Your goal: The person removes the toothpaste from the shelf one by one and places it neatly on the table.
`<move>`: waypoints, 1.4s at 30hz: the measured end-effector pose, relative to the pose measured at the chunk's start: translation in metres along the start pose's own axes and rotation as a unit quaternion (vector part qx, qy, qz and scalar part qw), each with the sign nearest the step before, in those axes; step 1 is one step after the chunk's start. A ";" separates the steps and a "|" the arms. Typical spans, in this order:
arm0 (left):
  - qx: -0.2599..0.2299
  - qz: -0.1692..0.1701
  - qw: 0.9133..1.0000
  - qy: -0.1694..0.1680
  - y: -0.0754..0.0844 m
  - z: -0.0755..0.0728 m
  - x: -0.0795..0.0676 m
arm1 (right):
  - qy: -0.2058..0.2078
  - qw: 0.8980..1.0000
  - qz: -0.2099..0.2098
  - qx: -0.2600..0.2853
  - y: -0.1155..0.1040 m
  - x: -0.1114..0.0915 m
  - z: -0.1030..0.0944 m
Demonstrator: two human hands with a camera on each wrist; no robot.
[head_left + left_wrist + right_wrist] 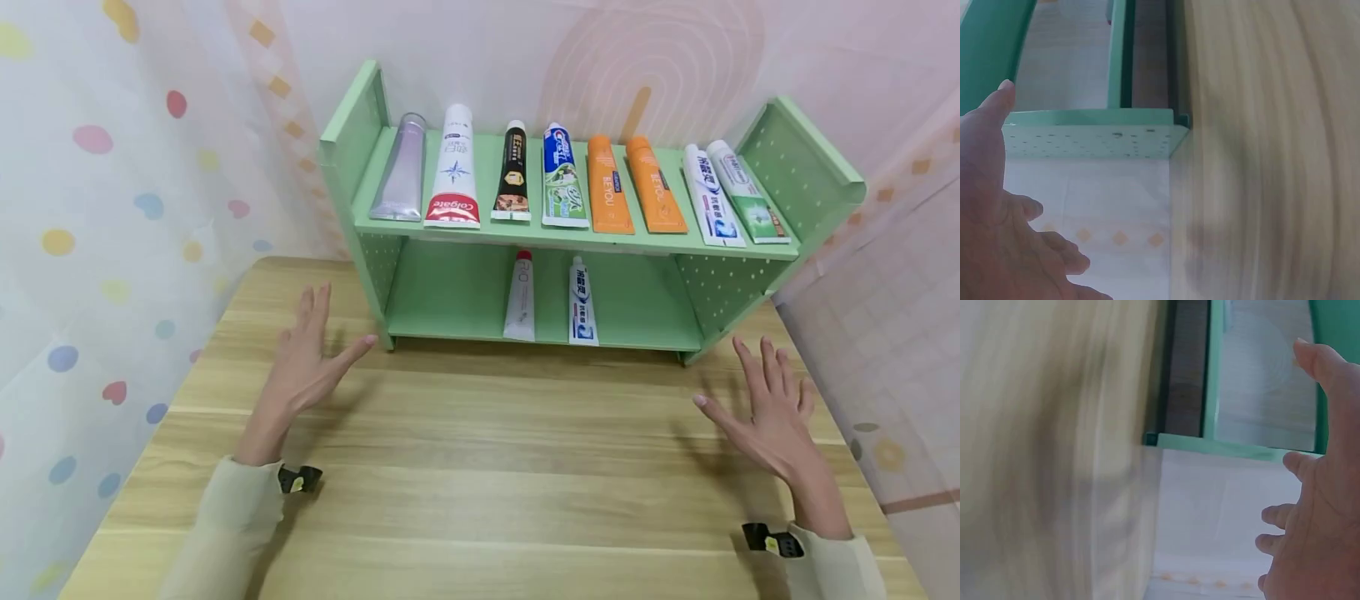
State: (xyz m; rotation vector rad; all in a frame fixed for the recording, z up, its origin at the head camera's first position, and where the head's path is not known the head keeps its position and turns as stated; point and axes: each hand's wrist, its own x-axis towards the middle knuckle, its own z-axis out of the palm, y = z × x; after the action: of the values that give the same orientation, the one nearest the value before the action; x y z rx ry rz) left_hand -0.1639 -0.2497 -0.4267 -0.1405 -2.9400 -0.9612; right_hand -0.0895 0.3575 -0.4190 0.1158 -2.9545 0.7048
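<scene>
My left hand (303,362) hovers over the table to the left of a green two-tier shelf (457,292), fingers spread and holding nothing. On the other side, my right hand (772,417) is spread the same way, also without anything in it. Both wrist views show the hands apart from the shelf's side panels. Several toothpaste tubes lie along the top tier, among them a white-and-red Colgate tube (454,171), a black tube (513,171) and two orange tubes, one labelled BEYOU (609,187). The lower tier holds a white red-capped tube (521,300) and a white-and-blue tube (581,304).
The shelf stands at the back of a wooden table (487,467), its raised side panels (817,158) flanking the tubes. Behind and beside it hang patterned curtains (150,167). Black straps (300,479) sit at both sleeve cuffs.
</scene>
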 end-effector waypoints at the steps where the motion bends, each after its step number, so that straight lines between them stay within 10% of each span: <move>1: -0.010 -0.001 1.000 0.001 0.001 0.000 0.001 | 0.002 1.000 -0.003 0.003 -0.001 0.000 0.000; 20: -0.139 0.015 0.989 0.049 0.026 0.008 0.019 | 0.052 0.992 -0.068 0.095 -0.036 0.000 -0.027; 42: -0.313 0.091 0.939 0.107 0.039 0.012 0.039 | 0.116 0.969 -0.156 0.150 -0.087 0.016 -0.060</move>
State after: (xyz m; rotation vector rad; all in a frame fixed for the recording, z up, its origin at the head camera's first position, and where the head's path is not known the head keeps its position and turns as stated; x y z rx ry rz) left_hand -0.1990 -0.2082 -0.4105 -0.2965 -2.2802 -1.7130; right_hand -0.0919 0.3061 -0.3249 0.4746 -2.5100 1.0297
